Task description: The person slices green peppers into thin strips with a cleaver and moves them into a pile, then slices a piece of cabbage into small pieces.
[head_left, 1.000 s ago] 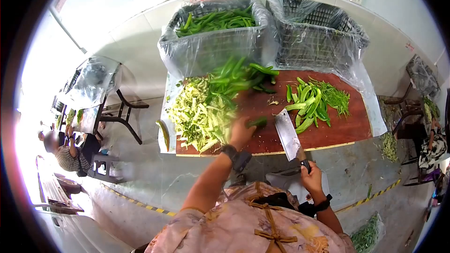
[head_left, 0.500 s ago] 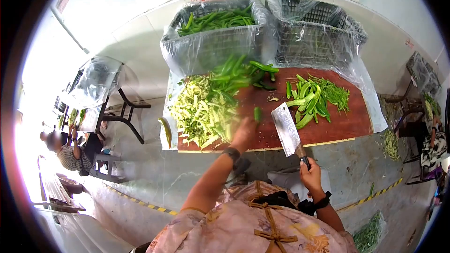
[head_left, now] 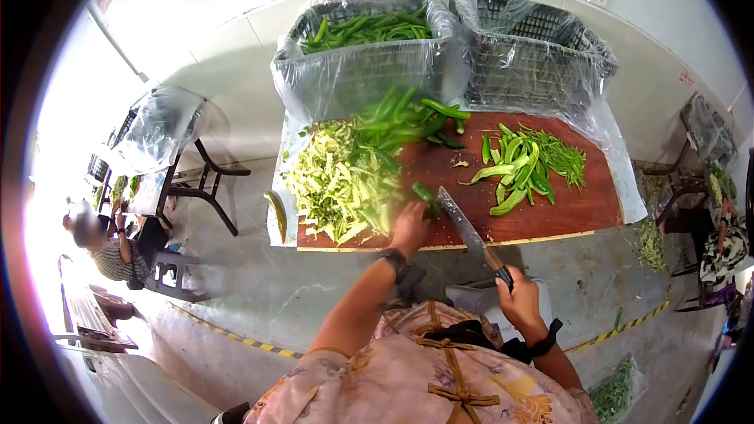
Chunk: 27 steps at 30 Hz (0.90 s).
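My left hand (head_left: 410,229) is closed on a green chili pepper (head_left: 425,195) near the front edge of the red-brown board (head_left: 503,216). In my right hand (head_left: 518,298) is the handle of a cleaver (head_left: 462,222). Its blade points up and left, close beside the held pepper, tilted so that little of its flat side shows. Pale seed cores and scraps (head_left: 334,180) are heaped left of my left hand. Whole green peppers (head_left: 400,119), partly blurred, lie behind that heap. Right of the blade are split peppers (head_left: 518,165) and thin green shreds (head_left: 561,157).
Two plastic-lined black crates stand behind the board: the left crate (head_left: 357,71) holds green peppers, the right crate (head_left: 534,71) is beside it. A lone pepper (head_left: 276,214) lies at the left edge. Another person (head_left: 114,247) sits at the far left; a bag of greens (head_left: 619,392) is on the floor.
The cleaver has swung left toward the pepper and turned, from flat side showing to nearly edge-on. The pepper in my left hand now tilts to the left.
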### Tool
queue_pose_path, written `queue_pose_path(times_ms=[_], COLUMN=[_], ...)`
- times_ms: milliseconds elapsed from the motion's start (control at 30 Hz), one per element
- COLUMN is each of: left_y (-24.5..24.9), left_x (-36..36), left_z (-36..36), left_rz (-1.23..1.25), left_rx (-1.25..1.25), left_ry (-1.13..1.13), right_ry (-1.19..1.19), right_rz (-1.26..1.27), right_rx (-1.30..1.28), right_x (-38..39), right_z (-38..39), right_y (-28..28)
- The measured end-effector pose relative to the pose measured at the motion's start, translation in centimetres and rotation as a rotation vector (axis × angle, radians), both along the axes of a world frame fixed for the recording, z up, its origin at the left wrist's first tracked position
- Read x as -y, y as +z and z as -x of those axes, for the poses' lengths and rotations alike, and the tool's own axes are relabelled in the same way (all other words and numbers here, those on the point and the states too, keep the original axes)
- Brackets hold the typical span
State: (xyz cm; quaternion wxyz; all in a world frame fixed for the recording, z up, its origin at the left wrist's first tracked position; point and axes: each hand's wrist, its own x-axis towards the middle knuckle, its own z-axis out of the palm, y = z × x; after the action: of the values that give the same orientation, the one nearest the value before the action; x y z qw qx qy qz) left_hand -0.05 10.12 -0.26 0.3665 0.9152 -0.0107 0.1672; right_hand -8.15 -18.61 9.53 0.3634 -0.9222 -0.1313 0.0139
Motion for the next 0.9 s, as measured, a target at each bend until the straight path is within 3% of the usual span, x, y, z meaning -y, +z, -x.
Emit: queue_pose_path(times_ms=[400,900], left_y=[-0.1,1.1], left_x=[0.4,0.3], left_z=[0.0,0.3], left_rz=[0.059,0.034], left_rx=[0.046,0.040], left_ry=[0.040,-0.021], right_ry=[0.164,0.312], right_rz=[0.272,0.491], right_rx=[0.166,0.061], right_x=[-0.4,-1.8], right_z=[-1.6,-4.1], right_y=[2.5,5.8])
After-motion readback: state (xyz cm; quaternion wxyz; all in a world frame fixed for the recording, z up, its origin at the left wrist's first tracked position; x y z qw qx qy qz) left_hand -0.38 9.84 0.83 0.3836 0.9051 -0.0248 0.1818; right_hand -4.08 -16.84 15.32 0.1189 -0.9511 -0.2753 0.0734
